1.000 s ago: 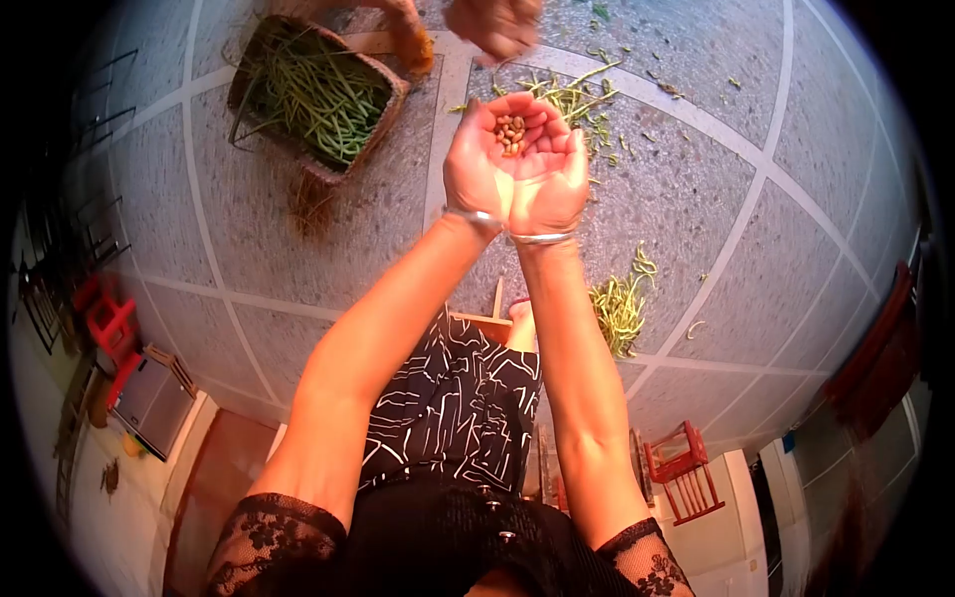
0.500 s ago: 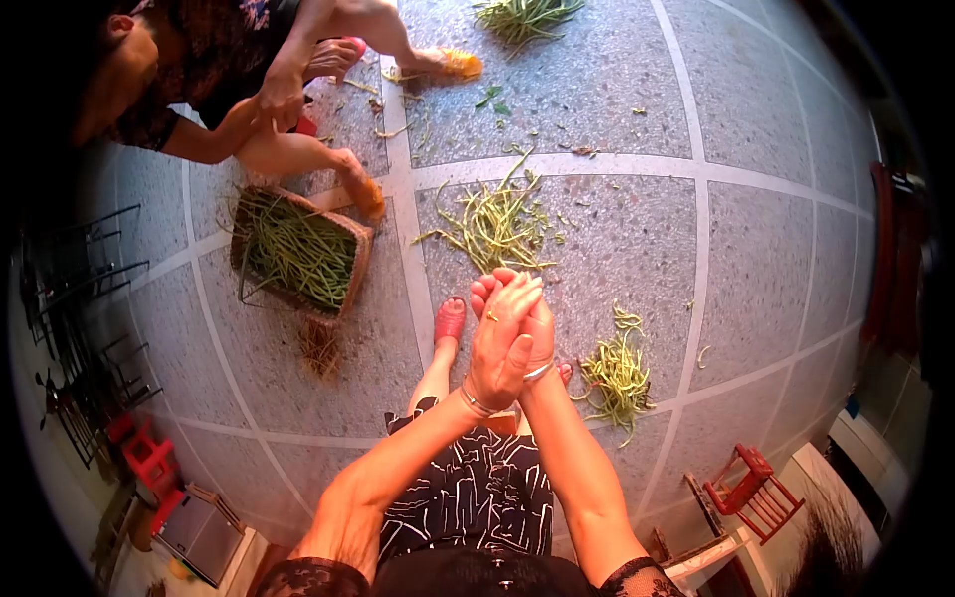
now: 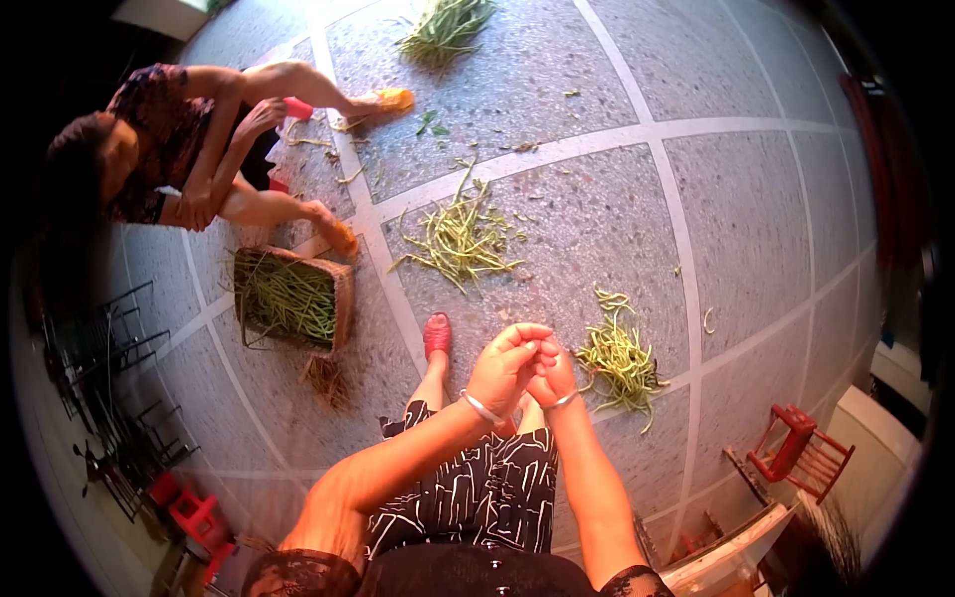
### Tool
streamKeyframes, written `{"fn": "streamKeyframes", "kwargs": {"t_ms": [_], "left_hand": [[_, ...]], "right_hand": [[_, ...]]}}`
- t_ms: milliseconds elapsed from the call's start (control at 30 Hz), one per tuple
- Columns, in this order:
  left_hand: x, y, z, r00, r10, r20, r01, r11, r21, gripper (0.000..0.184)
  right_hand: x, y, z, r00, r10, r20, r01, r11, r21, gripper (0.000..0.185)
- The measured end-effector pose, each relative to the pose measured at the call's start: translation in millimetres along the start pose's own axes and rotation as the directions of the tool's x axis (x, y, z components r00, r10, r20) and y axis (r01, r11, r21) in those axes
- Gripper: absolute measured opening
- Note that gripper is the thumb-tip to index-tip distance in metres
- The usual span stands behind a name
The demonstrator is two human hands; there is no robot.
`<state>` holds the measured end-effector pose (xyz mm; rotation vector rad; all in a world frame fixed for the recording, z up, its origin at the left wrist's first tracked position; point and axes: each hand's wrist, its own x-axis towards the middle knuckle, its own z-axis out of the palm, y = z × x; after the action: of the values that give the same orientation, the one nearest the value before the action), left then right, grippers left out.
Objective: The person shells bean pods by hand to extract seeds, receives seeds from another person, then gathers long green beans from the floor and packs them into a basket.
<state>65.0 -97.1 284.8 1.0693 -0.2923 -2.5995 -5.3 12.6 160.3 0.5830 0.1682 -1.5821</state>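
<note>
My left hand is curled, its fingers bent over the fingers of my right hand. Both hands meet in front of my lap, with their inner sides mostly turned from view; anything inside them is hidden. A silvery bangle sits on each wrist. Nearest to them on the floor lies a pile of yellow-green bean pods, to the right. Beyond my hands, a looser heap of green pods is spread over the tiles.
A woven basket of long green beans stands at the left. Behind it sits another person in orange slippers. More beans lie at the top. A red chair is at the lower right, red stools at the lower left.
One second ago my cupped palms showed several small brown seeds; then the hands came together. Now they are nearer my lap with fingers curled, and no seeds show. The view has shifted.
</note>
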Motion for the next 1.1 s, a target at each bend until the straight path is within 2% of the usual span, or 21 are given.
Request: {"fn": "streamKeyframes", "kwargs": {"t_ms": [33,67,133,167,200,233,267,300,333,400,433,467,567,667,733,800,933,1067,1100], "left_hand": [[0,-12,-5,0.999,-0.044,0.005,0.044,0.999,0.025,0.018],[-2,-22,-6,0.995,-0.096,0.011,0.095,0.994,0.054,0.017],[-7,-41,-8,0.981,-0.181,-0.066,0.192,0.955,0.228,0.016],[-10,-52,-14,0.967,-0.226,-0.117,0.252,0.917,0.308,0.016],[-13,-63,-17,0.957,-0.231,-0.176,0.284,0.870,0.404,0.016],[-17,-72,-21,0.950,-0.259,-0.174,0.311,0.831,0.462,0.016],[-21,-82,-26,0.942,-0.295,-0.159,0.335,0.819,0.466,0.016],[-25,-92,-32,0.919,-0.353,-0.175,0.393,0.798,0.457,0.015],[-27,-100,-30,0.899,-0.371,-0.234,0.438,0.731,0.523,0.015],[-36,-120,-21,0.872,-0.446,-0.202,0.478,0.686,0.548,0.017],[-44,-112,-42,0.848,-0.504,-0.165,0.497,0.645,0.581,0.016],[-48,-120,-39,0.815,-0.535,-0.224,0.536,0.546,0.643,0.015],[-59,-125,-34,0.779,-0.563,-0.277,0.551,0.404,0.730,0.015],[-49,-145,-8,0.757,-0.558,-0.341,0.543,0.245,0.803,0.016],[-40,-155,5,0.758,-0.557,-0.341,0.507,0.172,0.845,0.016],[-34,-176,24,0.764,-0.527,-0.372,0.482,0.082,0.872,0.017],[-26,-207,38,0.764,-0.505,-0.403,0.438,-0.054,0.898,0.019],[-23,-222,46,0.732,-0.508,-0.454,0.413,-0.199,0.889,0.019],[-24,-227,47,0.732,-0.485,-0.479,0.427,-0.223,0.877,0.017]], "right_hand": [[-20,-5,10,0.998,-0.055,-0.041,0.054,0.998,-0.014,0.018],[-41,-12,10,0.980,-0.124,-0.155,0.110,0.989,-0.097,0.017],[-92,-24,3,0.871,-0.326,-0.367,0.243,0.936,-0.254,0.014],[-120,-30,-6,0.839,-0.374,-0.396,0.292,0.922,-0.254,0.012],[-152,-40,-18,0.859,-0.365,-0.359,0.304,0.928,-0.216,0.013],[-184,-44,-29,0.822,-0.440,-0.361,0.365,0.894,-0.260,0.013],[-218,-49,-40,0.777,-0.509,-0.370,0.418,0.857,-0.301,0.013],[-254,-56,-52,0.750,-0.523,-0.406,0.463,0.853,-0.242,0.014],[-289,-63,-66,0.731,-0.527,-0.435,0.499,0.846,-0.187,0.014],[-363,-71,-100,0.655,-0.601,-0.458,0.609,0.779,-0.149,0.012],[-394,-52,-101,0.576,-0.670,-0.468,0.682,0.710,-0.178,0.013],[-436,-49,-113,0.512,-0.713,-0.479,0.734,0.653,-0.187,0.013],[-537,-18,-136,0.282,-0.771,-0.572,0.899,0.421,-0.124,0.012],[-632,-2,-164,0.034,-0.766,-0.642,0.971,0.177,-0.160,0.008],[-686,15,-183,-0.113,-0.703,-0.702,0.981,0.035,-0.193,0.006],[-740,29,-206,-0.153,-0.633,-0.758,0.987,-0.060,-0.150,0.008],[-838,52,-250,-0.309,-0.458,-0.833,0.947,-0.226,-0.228,0.011],[-925,66,-288,-0.422,-0.421,-0.803,0.907,-0.213,-0.364,0.010],[-939,64,-289,-0.450,-0.347,-0.823,0.892,-0.221,-0.394,0.013]]}}
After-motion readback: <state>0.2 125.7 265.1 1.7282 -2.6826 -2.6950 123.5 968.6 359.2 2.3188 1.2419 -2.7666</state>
